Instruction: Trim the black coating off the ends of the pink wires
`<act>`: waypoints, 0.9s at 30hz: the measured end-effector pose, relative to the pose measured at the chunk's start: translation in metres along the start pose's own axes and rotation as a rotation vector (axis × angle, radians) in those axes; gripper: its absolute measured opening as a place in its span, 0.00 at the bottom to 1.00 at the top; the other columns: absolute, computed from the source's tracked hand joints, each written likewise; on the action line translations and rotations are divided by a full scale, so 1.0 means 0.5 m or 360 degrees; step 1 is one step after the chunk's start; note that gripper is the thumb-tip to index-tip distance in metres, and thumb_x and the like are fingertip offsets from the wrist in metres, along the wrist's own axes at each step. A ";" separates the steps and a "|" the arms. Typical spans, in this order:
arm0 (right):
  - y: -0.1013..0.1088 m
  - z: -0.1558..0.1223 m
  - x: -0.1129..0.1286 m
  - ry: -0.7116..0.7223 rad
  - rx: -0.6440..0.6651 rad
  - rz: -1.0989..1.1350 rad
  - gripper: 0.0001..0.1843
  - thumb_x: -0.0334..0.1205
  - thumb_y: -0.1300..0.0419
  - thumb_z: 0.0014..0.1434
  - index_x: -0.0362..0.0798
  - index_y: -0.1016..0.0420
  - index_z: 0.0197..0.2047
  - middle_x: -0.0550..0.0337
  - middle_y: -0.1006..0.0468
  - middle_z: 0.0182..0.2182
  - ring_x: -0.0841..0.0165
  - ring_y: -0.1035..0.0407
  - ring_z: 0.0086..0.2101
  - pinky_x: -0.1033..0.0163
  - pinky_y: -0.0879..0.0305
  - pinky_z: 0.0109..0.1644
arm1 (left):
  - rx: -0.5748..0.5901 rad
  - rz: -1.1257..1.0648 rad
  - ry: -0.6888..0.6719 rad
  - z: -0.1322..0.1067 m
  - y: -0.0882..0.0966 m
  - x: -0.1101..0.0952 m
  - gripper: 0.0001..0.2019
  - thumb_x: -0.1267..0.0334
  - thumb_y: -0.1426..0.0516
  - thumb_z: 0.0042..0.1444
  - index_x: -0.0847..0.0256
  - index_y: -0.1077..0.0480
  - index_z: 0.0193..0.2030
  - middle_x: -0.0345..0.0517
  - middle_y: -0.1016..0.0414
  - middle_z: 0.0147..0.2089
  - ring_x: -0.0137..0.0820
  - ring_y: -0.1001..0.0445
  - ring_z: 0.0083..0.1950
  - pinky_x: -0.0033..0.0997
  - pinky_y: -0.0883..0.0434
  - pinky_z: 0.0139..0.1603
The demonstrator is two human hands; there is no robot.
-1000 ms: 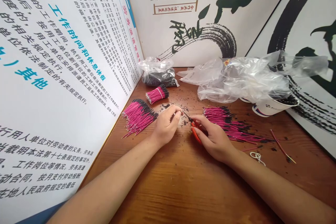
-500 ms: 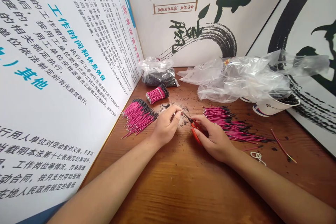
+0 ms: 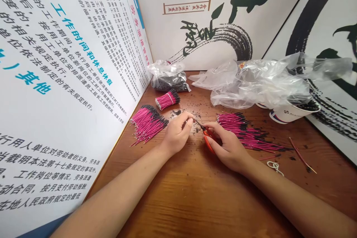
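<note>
Inspection at the desk (image 3: 195,197): the left hand (image 3: 176,134) has a clenched grip, thumb and forefinger pinched together; whatever lies between them is too small to confirm. The right hand (image 3: 227,145) has a firm grip on a pair of orange-handled snips (image 3: 208,140), whose dark blade tip (image 3: 196,122) sits right at the left fingertips (image 3: 189,122).

Pink wires with black ends lie on both sides of the hands: a loose bundle (image 3: 147,122) to the left, a spread bundle (image 3: 245,134) to the right, and a small tied bundle (image 3: 167,100) further back. Black crumbs (image 3: 197,129) are scattered around the hands.

Risks, in my judgement: a slip of the blade this close could nick the left fingers. The unbound bundles could tangle or slide if knocked, and the crumbs could work in among the wires. The clear plastic bags (image 3: 259,87) crowd the far side of the desk.
</note>
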State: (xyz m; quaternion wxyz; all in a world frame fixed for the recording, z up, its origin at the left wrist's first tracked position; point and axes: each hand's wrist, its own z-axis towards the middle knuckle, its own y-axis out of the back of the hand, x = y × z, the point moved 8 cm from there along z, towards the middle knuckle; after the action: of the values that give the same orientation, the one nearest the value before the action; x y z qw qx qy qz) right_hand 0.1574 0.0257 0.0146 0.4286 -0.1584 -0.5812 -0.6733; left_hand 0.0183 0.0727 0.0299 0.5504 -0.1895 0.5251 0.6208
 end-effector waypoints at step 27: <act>0.004 -0.002 0.002 0.0005 -0.0040 0.0005 0.13 0.39 0.48 0.67 0.50 0.33 0.54 0.61 0.23 0.33 0.67 0.29 0.30 0.64 0.35 0.37 | -0.0020 -0.0055 0.0013 0.000 0.002 0.001 0.10 0.62 0.52 0.66 0.61 0.33 0.38 0.39 0.33 0.31 0.28 0.35 0.33 0.28 0.37 0.37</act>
State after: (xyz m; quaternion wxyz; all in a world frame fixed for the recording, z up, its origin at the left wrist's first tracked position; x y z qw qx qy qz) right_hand 0.1585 0.0245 0.0164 0.4286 -0.1636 -0.5717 -0.6802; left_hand 0.0173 0.0730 0.0299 0.5577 -0.2047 0.5200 0.6137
